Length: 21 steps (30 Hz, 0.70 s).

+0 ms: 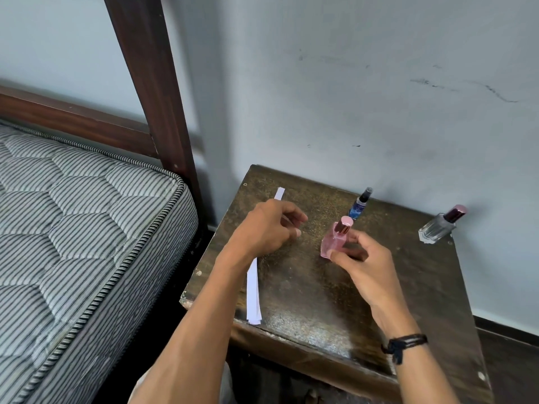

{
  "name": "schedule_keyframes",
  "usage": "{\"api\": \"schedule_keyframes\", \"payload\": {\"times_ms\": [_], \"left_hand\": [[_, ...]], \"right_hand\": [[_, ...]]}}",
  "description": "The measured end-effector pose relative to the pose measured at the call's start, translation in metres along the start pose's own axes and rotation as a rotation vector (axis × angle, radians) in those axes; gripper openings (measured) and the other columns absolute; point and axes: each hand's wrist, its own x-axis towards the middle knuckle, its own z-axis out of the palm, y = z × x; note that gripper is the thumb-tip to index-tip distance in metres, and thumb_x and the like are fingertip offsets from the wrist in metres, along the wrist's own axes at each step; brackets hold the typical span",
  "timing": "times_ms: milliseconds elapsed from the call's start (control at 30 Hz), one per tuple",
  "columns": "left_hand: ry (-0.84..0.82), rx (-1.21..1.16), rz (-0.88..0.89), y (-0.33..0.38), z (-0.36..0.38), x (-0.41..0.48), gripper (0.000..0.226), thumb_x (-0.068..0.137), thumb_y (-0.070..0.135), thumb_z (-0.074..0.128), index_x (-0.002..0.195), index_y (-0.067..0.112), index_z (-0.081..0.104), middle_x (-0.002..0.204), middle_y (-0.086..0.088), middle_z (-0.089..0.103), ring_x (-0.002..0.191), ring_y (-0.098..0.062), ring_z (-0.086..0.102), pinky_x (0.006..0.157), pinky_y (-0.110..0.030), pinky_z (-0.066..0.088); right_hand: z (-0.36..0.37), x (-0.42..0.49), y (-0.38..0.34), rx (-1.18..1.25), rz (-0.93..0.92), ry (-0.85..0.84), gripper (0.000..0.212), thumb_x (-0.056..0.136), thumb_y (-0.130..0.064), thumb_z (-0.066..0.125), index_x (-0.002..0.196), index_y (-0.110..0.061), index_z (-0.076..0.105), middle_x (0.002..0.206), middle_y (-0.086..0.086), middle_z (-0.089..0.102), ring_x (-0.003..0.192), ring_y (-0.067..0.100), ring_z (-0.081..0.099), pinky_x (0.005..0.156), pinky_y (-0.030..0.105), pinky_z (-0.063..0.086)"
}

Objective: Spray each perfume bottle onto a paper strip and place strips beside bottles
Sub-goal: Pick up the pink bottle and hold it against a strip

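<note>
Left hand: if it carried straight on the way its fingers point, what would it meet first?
The left hand would probably meet the pink glass perfume bottle gripped by the right hand; depth is unclear.
</note>
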Motion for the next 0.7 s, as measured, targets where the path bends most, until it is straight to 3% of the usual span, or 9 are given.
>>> {"api": "schedule_keyframes", "payload": {"times_ms": [167, 400, 567, 700], "left_hand": [[-0.054, -0.009, 0.078, 0.006, 0.015, -0.002, 0.026, 0.085, 0.019, 0.078, 0.109, 0.028, 0.073, 0.099, 0.011, 0.073, 0.093, -0.004, 0.069, 0.094, -0.033, 0.056], [-0.059, -0.053, 0.121, 0.012, 0.027, 0.000, 0.035, 0.084, 0.011, 0.078, 0.114, 0.027, 0.067, 0.102, 0.006, 0.071, 0.094, -0.011, 0.069, 0.092, -0.037, 0.057], [-0.057, -0.077, 0.130, 0.011, 0.026, 0.000, 0.029, 0.081, 0.012, 0.080, 0.102, 0.026, 0.066, 0.099, 0.004, 0.073, 0.090, -0.012, 0.072, 0.088, -0.037, 0.058], [-0.036, -0.092, 0.128, 0.010, 0.025, -0.001, 0.025, 0.082, 0.011, 0.079, 0.101, 0.021, 0.065, 0.094, 0.009, 0.073, 0.084, -0.006, 0.071, 0.082, -0.025, 0.057]], "right_hand": [[0.003, 0.004, 0.005, -0.068, -0.028, -0.023, 0.032, 0.092, -0.012, 0.072, 0.110, -0.038, 0.076, 0.098, -0.017, 0.077, 0.094, 0.000, 0.069, 0.081, 0.024, 0.048], [0.004, 0.012, 0.000, -0.086, -0.046, -0.065, 0.040, 0.096, -0.001, 0.061, 0.101, -0.040, 0.070, 0.094, -0.032, 0.073, 0.094, -0.016, 0.063, 0.085, 0.021, 0.044], [0.003, 0.015, -0.003, 0.038, -0.047, -0.108, 0.044, 0.085, 0.007, 0.074, 0.113, -0.026, 0.064, 0.099, -0.009, 0.079, 0.091, 0.001, 0.073, 0.074, 0.016, 0.053], [0.006, 0.014, -0.004, 0.061, -0.093, -0.102, 0.036, 0.083, -0.004, 0.082, 0.109, -0.026, 0.070, 0.100, -0.010, 0.079, 0.096, 0.004, 0.073, 0.085, 0.023, 0.053]]}}
